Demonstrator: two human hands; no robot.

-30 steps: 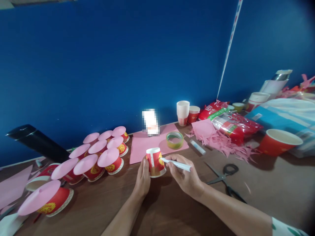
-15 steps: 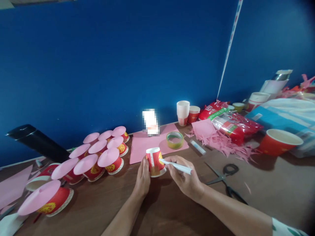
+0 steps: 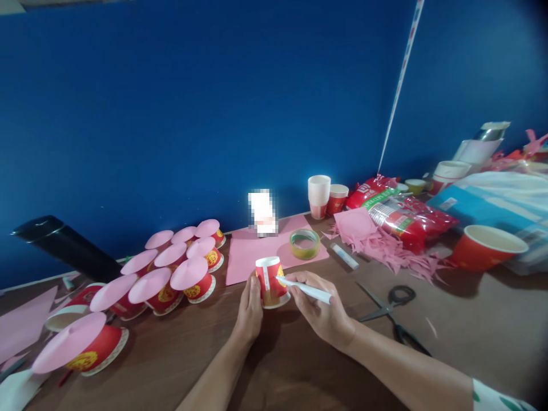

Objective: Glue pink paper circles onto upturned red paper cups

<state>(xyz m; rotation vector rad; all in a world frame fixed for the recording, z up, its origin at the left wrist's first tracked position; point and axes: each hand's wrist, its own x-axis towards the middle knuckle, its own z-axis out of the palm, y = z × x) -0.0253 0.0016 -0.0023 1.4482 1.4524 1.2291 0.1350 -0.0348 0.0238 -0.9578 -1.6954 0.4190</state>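
A red paper cup [image 3: 269, 281] stands upside down on the brown table [image 3: 299, 365], just in front of a pink paper sheet [image 3: 265, 248]. My left hand [image 3: 249, 311] is wrapped round the cup's left side and steadies it. My right hand [image 3: 322, 311] is closed on a white glue stick [image 3: 306, 290], whose tip touches the cup's right side near the yellow emblem.
Several upturned red cups topped with pink paper discs [image 3: 171, 268] crowd the left. A tape roll [image 3: 304, 243], a second glue stick [image 3: 344, 256], scissors [image 3: 391, 311], pink scraps [image 3: 385, 248], stacked cups [image 3: 319, 197], cup packets [image 3: 402, 214] and a red bowl [image 3: 486, 246] lie right.
The glue stick's tip has slid slightly down and left along the cup's side. My left hand and the cup have stayed in place.
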